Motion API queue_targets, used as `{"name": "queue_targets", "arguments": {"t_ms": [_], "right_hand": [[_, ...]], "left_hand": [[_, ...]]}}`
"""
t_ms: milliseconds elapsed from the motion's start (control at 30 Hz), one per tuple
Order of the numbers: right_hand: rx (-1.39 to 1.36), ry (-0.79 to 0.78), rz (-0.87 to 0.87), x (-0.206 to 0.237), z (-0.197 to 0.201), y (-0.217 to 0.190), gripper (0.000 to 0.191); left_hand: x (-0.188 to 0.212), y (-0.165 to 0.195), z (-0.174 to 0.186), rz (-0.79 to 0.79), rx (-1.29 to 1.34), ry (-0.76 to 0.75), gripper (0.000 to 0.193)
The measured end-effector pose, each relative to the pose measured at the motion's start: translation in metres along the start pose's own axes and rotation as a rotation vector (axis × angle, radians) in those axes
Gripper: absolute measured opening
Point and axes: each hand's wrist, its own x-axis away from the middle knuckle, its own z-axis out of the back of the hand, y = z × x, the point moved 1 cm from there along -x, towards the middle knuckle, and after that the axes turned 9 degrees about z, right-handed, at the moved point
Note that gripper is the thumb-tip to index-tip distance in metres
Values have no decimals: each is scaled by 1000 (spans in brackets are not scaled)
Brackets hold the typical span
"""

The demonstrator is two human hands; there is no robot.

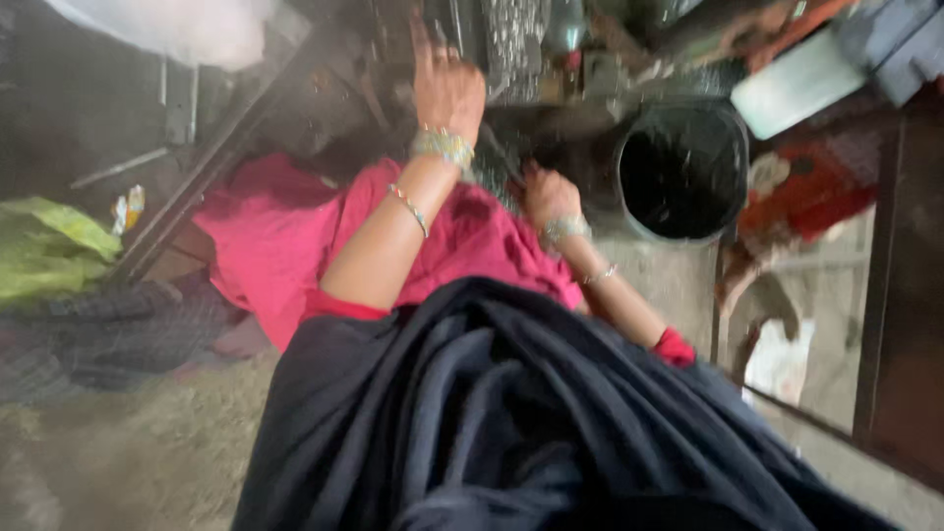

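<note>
Rough grey floor (128, 452), black bucket (683, 172), pink cloth (275, 236), cluttered surroundings.

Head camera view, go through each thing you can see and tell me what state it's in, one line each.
Left hand: raised, fingers open, reaching toward the dark clutter, holding nothing visible.
Right hand: closed in a fist near the pink cloth; grip contents too blurred to tell.
Pink cloth: spread out, crumpled.
Black bucket: upright, uncovered, dark inside.
Dark cloth: draped in folds.
Green cloth: lying bunched.
</note>
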Motion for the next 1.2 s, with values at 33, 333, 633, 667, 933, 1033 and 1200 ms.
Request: {"name": "queue_targets", "arguments": {"t_ms": [33, 333, 633, 667, 933, 1033, 1200], "right_hand": [[-28, 13, 2, 0, 0, 1, 49], [-96, 137, 94, -5, -9, 8, 47], [118, 156, 134, -22, 13, 3, 58], [181, 237, 174, -20, 11, 3, 58], [-14, 40, 84, -14, 6, 3, 52], [43, 46, 114, -22, 5, 8, 52], [-89, 77, 10, -10, -18, 3, 50]], "left_hand": [[0, 0, 1, -16, -3, -28, 23], [-1, 3, 9, 22, -85, -41, 24], [-25, -26, -7, 111, 115, -17, 23], [-32, -26, -9, 134, 168, -32, 23], [-26, -28, -9, 97, 207, -69, 24], [-21, -31, -9, 86, 231, -62, 26], [-25, -33, -9, 56, 253, 228, 31]]}}
